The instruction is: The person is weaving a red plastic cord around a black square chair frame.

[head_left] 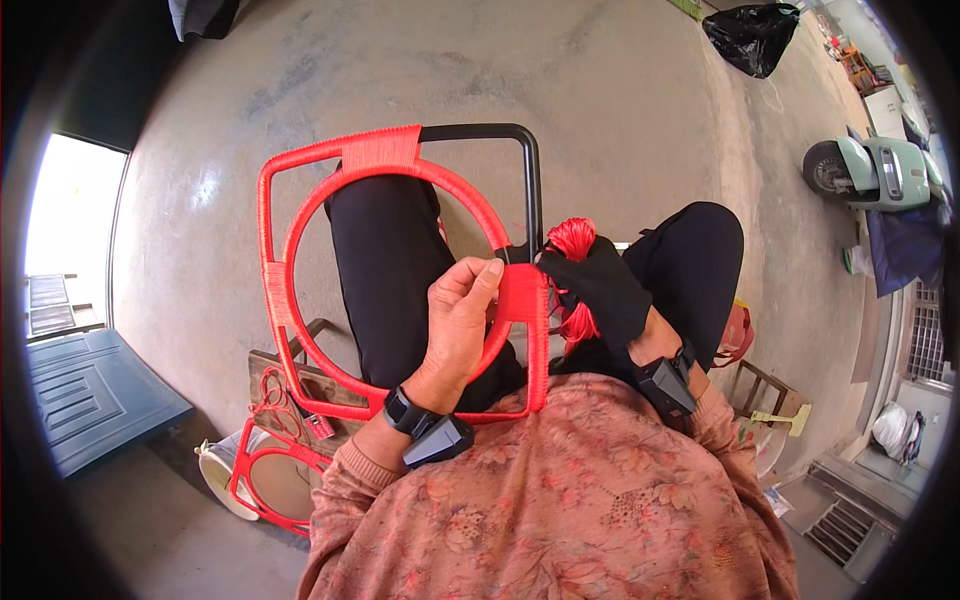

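Note:
A square metal frame with a round ring inside it [263, 225] rests across my lap, mostly wound in red cord. Its upper right corner [533, 170] is bare black tube. With thumb and fingers pinched together, my left hand [458, 318] grips the ring's right side, beside a red-wound band [522, 292] that joins ring and outer frame. My right hand [612, 292], in a black glove, is closed around a bundle of red cord [573, 238] just outside the frame's right side. Its fingertips meet the frame at the top of that band. Part of the bundle is hidden by the glove.
At my left stands a wooden bench [335, 388] with loose red cord on it. Beside it, a second red-wound frame [240, 470] leans on a pale bucket [220, 485]. A blue panel [105, 400] lies farther left. A green scooter [880, 172] and black bag [752, 38] are at right.

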